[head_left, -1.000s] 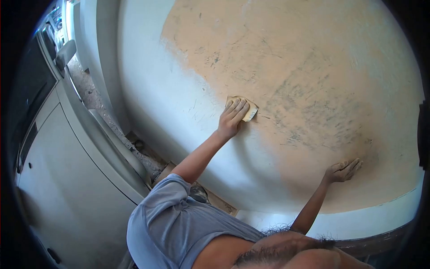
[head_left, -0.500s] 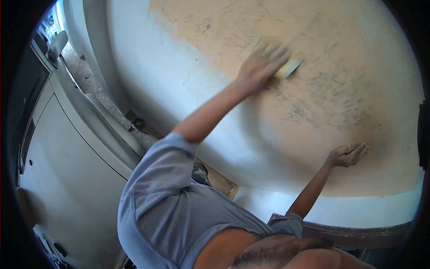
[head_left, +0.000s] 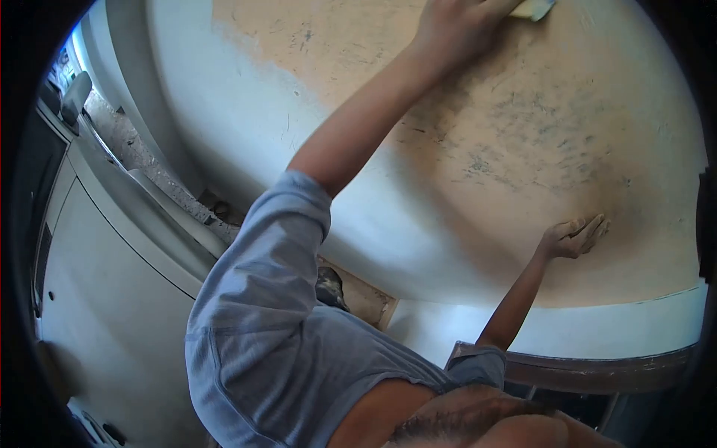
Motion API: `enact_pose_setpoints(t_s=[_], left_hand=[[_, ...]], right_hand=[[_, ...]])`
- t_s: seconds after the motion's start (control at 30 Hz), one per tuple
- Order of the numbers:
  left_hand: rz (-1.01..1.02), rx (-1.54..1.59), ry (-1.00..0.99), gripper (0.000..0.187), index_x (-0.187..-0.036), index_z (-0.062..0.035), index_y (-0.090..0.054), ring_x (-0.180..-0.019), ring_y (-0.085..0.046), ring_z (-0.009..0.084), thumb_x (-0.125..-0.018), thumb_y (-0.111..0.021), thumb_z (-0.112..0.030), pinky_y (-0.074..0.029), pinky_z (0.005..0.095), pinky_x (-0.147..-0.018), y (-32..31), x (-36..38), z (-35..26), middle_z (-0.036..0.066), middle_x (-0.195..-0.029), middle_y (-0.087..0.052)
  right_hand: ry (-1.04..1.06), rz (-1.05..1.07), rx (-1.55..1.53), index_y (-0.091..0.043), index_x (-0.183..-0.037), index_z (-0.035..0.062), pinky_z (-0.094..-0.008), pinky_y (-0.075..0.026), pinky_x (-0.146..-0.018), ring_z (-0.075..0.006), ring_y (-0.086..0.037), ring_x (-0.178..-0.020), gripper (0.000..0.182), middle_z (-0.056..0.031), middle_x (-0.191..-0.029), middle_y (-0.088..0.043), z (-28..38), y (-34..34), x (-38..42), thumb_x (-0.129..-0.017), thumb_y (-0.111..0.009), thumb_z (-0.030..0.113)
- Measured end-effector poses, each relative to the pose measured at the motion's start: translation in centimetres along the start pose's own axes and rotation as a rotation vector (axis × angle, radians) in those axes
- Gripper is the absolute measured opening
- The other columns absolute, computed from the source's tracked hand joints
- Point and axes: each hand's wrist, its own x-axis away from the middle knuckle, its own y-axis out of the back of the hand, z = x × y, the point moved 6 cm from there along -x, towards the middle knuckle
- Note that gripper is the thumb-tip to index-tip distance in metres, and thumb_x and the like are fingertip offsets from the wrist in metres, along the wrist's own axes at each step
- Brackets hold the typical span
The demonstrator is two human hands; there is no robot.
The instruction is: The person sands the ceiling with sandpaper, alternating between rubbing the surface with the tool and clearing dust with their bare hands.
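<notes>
Sandpaper is pressed flat against the car panel at the very top edge of the view, under the fingers of the left hand, which are laid over it and hold it to the tan, scuffed filler patch. The left arm is stretched up across the panel, its blue-grey sleeve filling the lower middle. The right hand is rested on the panel lower right, its fingers loosely together and flat, holding nothing. A white vehicle is seen at the left, well apart from both hands.
</notes>
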Motion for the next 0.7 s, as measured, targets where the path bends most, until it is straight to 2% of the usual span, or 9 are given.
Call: enact_pose_setpoints(t_s=[0.03,0.13,0.23,0.4,0.47,0.5,0.6,0.63,0.7], left_hand=[[0.057,-0.061,0.103,0.041,-0.118,-0.0083,-0.064,-0.108,-0.064,0.0252,-0.077,-0.065,-0.006,-0.048,0.0387,-0.096,0.0,4.3,-0.5,0.01,-0.118,-0.067],[0.181,0.01,0.141,0.036,-0.119,-0.0019,-0.064,-0.119,-0.06,0.0291,-0.084,-0.06,-0.008,-0.037,0.0497,-0.109,1.6,17.7,-3.8,0.014,-0.122,-0.065],[0.279,-0.045,0.355,0.029,-0.114,-0.0046,-0.069,-0.116,-0.062,0.0279,-0.089,-0.055,-0.007,-0.038,0.0482,-0.109,3.7,29.7,-7.6,0.013,-0.119,-0.067],[0.146,-0.086,0.142,0.036,-0.12,-0.0079,-0.064,-0.125,-0.055,0.0273,-0.084,-0.061,-0.008,-0.039,0.0487,-0.108,2.7,13.7,-2.0,0.011,-0.128,-0.062],[0.008,-0.039,0.149,0.044,-0.118,-0.0085,-0.065,-0.12,-0.057,0.0284,-0.074,-0.067,-0.005,-0.042,0.0451,-0.105,2.9,5.0,0.5,0.012,-0.125,-0.063],[0.016,-0.04,0.081,0.036,-0.127,0.0046,-0.055,-0.133,-0.045,0.0318,-0.092,-0.049,-0.001,-0.031,0.0451,-0.115,3.2,0.9,1.1,0.019,-0.137,-0.053],[-0.006,-0.057,0.062,0.035,-0.127,0.0034,-0.056,-0.132,-0.046,0.0325,-0.093,-0.05,-0.002,-0.032,0.0453,-0.113,2.9,0.3,2.3,0.02,-0.137,-0.053],[0.121,0.036,0.23,0.045,-0.116,-0.0052,-0.066,-0.116,-0.059,0.0313,-0.071,-0.066,0.0,-0.043,0.046,-0.103,1.9,4.0,3.6,0.014,-0.121,-0.065],[-0.044,-0.175,0.092,0.043,-0.114,-0.0021,-0.066,-0.113,-0.062,0.0332,-0.071,-0.066,0.0,-0.044,0.0475,-0.101,4.0,9.6,0.5,0.016,-0.116,-0.067]], right_hand=[[-0.002,-0.001,0.005,-0.06,-0.125,-0.0035,-0.047,-0.039,-0.104,-0.0377,-0.051,-0.126,0.045,-0.0207,-0.131,-0.057,0.1,0.1,-0.1,-0.1,-0.04,0.029],[-0.011,-0.008,0.008,-0.06,-0.125,-0.0039,-0.0468,-0.039,-0.104,-0.0378,-0.052,-0.125,0.045,-0.0205,-0.131,-0.057,0.2,0.2,0.1,-0.1,-0.04,0.028],[0.016,-0.033,-0.023,-0.06,-0.125,-0.0033,-0.0466,-0.039,-0.104,-0.0378,-0.052,-0.124,0.045,-0.0204,-0.131,-0.057,0.6,0.4,-0.4,-0.1,-0.04,0.028],[0.04,-0.008,0.0,-0.06,-0.126,-0.0021,-0.0464,-0.039,-0.103,-0.0375,-0.052,-0.125,0.045,-0.02,-0.131,-0.057,0.7,0.2,-0.3,-0.1,-0.039,0.029],[0.0,0.014,0.022,-0.06,-0.126,-0.0017,-0.0462,-0.038,-0.103,-0.0369,-0.052,-0.125,0.046,-0.0187,-0.132,-0.058,0.5,0.4,-0.2,-0.1,-0.038,0.03],[-0.002,0.012,0.025,-0.06,-0.126,-0.0017,-0.0462,-0.038,-0.103,-0.0369,-0.052,-0.125,0.046,-0.0187,-0.132,-0.058,0.4,0.4,-0.2,-0.1,-0.038,0.03],[-0.002,-0.023,-0.005,-0.061,-0.126,-0.0009,-0.0461,-0.038,-0.103,-0.0363,-0.052,-0.126,0.047,-0.0177,-0.132,-0.057,0.4,-0.1,-0.1,-0.1,-0.038,0.031],[-0.007,-0.019,0.0,-0.06,-0.126,-0.001,-0.046,-0.038,-0.103,-0.0364,-0.052,-0.126,0.047,-0.0183,-0.132,-0.057,0.3,-0.1,-0.2,-0.1,-0.038,0.031],[-0.016,-0.013,0.013,-0.06,-0.126,-0.001,-0.046,-0.039,-0.103,-0.0366,-0.052,-0.125,0.047,-0.019,-0.132,-0.057,0.4,0.2,0.1,-0.099,-0.039,0.03]])
